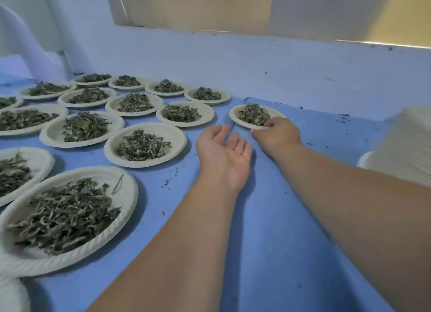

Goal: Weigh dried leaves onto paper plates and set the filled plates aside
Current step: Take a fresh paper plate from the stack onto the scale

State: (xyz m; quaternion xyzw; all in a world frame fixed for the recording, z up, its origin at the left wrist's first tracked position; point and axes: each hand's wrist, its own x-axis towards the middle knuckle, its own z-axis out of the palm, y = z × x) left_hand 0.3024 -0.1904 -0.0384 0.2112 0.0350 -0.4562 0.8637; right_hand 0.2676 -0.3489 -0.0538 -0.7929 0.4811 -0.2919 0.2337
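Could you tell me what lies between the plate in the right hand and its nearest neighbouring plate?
In the head view, only bare blue cloth separates the held plate from the neighbouring plate.

Left hand (224,153) lies palm up, fingers relaxed; right hand (276,132) pinches a plate (234,117).

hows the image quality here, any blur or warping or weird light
Head view: wide-angle stretch swells the near plate at lower left; the white bundle at the right edge is blurred; the wall has a cool blue cast, the panel a warm yellow glow; soft shadow lies beside the left hand; no glare on the far plate.
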